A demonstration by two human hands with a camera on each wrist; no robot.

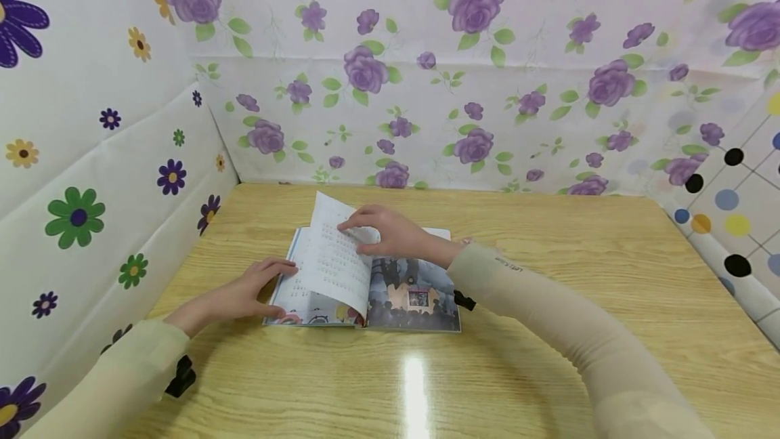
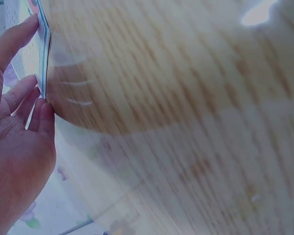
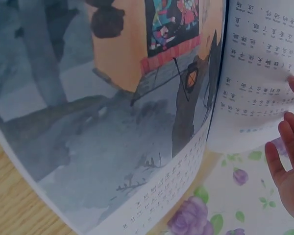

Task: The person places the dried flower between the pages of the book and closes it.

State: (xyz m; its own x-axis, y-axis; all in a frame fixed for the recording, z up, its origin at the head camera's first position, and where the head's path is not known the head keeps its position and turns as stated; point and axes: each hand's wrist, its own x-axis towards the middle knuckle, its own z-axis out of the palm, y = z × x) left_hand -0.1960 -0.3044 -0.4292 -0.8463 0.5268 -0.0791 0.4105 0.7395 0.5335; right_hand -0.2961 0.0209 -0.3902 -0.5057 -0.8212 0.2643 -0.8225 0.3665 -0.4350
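The book (image 1: 365,283) lies open on the wooden counter (image 1: 548,330), about midway across it and somewhat toward the back wall. Its long axis runs left to right across the counter, with the spine pointing away from the person toward the wall, and the printed sides face up.

At the far left, the left hand (image 1: 244,293) rests flat on the counter, its straight fingers (image 2: 36,105) against the book's left edge; the grip is relaxed and holds nothing. Next comes the left-hand page, with rows of print and a strip of colour along its near edge. Over the middle stands a lifted page (image 1: 332,259), bowed upward and leaning leftward, printed with rows of small characters. The right hand (image 1: 390,232) reaches over the book and touches this page near its top edge; whether the fingers pinch the sheet or only press it cannot be told. To the right lies the illustrated page (image 3: 103,107), grey-blue with an orange patch.
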